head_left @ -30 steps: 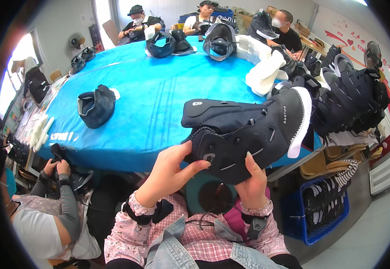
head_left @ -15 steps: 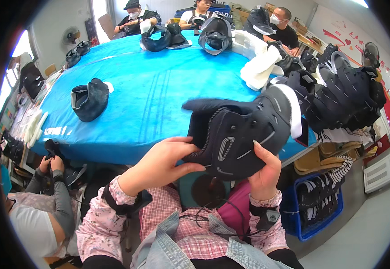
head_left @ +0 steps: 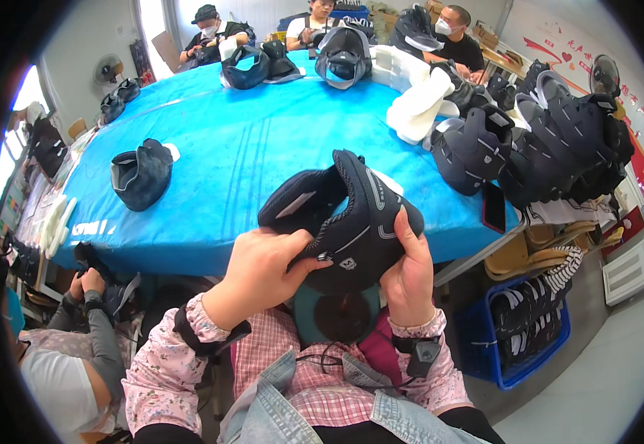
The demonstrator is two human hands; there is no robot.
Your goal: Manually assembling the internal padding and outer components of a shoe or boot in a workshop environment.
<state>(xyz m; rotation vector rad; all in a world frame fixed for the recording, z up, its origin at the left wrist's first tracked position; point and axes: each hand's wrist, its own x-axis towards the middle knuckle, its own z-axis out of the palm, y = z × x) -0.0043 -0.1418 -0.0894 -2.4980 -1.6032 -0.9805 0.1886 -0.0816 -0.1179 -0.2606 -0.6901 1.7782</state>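
Blue table (head_left: 211, 170), black shoe (head_left: 359, 248) heel-on, long axis pointing away

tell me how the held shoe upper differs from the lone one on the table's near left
The held shoe upper is gripped by the left hand and right hand; the lone shoe upper rests untouched on the blue table cover. The held one shows pale markings; the lone one's visible side looks plain. Both are dark, with their openings showing.

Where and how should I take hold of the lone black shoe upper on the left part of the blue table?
Probably pinch the opening's rim from the left: the shoe upper stands apart, and its wide opening faces that side.
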